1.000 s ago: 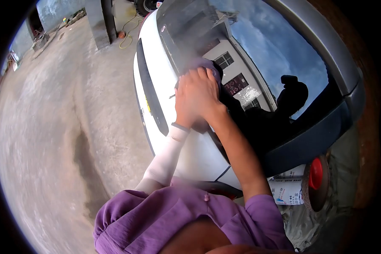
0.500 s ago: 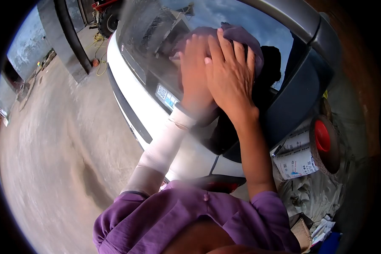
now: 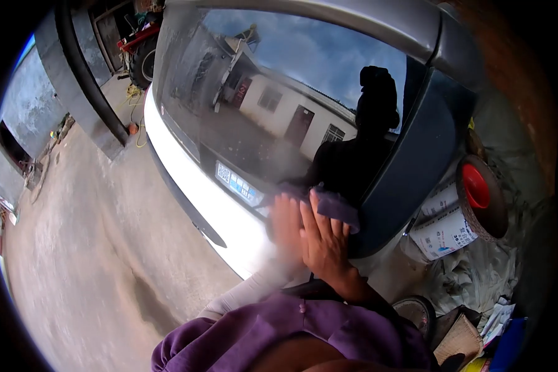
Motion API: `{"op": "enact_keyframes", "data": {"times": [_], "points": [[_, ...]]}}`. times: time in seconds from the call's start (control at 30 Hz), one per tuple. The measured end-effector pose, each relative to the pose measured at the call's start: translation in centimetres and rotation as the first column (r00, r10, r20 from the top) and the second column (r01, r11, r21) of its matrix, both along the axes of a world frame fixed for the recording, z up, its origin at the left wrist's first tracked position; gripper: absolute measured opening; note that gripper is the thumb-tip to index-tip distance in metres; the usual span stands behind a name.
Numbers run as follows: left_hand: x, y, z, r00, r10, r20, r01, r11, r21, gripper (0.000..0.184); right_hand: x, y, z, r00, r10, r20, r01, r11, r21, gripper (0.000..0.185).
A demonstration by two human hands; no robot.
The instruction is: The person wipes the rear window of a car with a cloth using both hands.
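Observation:
A dark purple cloth (image 3: 338, 211) lies against the lower edge of a vehicle's rear window (image 3: 229, 139). My right hand (image 3: 325, 245) presses flat on it, fingers stretched out, with cloth showing past the fingertips. Close beside it is my left hand (image 3: 286, 229), smeared by motion, its fingers extended over the cloth's left part. A white sleeve (image 3: 245, 294) covers the left forearm. Left of the hands, a sticker with a square code (image 3: 239, 183) is on the glass. The window mirrors a building, sky and a dark silhouette.
White bodywork (image 3: 186, 192) borders the glass on the left, dark trim (image 3: 421, 161) on the right. A printed bucket (image 3: 443, 232) with a red bowl (image 3: 475, 186) stands at right, near crumpled plastic sheeting (image 3: 471, 273). A concrete pillar (image 3: 84, 87) and a red machine's tyre (image 3: 144, 62) are farther back.
Both hands and the cloth have moved from the upper part of the window down to its lower edge, nearer my body. More of the glass and its reflection now shows.

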State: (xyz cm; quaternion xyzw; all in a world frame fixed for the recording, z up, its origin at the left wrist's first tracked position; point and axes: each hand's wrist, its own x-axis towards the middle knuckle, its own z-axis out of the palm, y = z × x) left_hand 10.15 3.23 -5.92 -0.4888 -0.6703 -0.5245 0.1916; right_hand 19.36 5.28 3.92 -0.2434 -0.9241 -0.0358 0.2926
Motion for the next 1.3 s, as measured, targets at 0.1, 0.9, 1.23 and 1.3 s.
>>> {"op": "enact_keyframes", "data": {"times": [0.1, 0.9, 1.23, 1.3], "points": [[-0.5, 0.6, 1.0, 0.999, -0.052, 0.003, 0.052, 0.998, -0.017, 0.057, 0.2, 0.3, 1.7, 1.000, 0.028, 0.012, -0.027, 0.999, -0.038, 0.058], [-12.8, 10.6, 24.6, 0.907, -0.133, -0.401, 0.254, 0.930, 0.267, 0.065, -7.3, 10.6, 18.8, 0.981, -0.077, -0.177, 0.164, 0.815, 0.556, 0.055], [-19.3, 10.8, 21.2, 0.978, -0.067, -0.197, 0.123, 0.949, 0.290, 0.062, -15.6, 10.9, 17.8, 0.995, 0.017, -0.100, 0.042, 0.826, 0.562, 0.060], [-19.9, 10.2, 19.4, 0.984, -0.070, -0.164, 0.117, 0.949, 0.293, 0.062, -16.4, 10.2, 16.5, 0.998, 0.044, -0.043, -0.015, 0.846, 0.533, 0.057]]}}
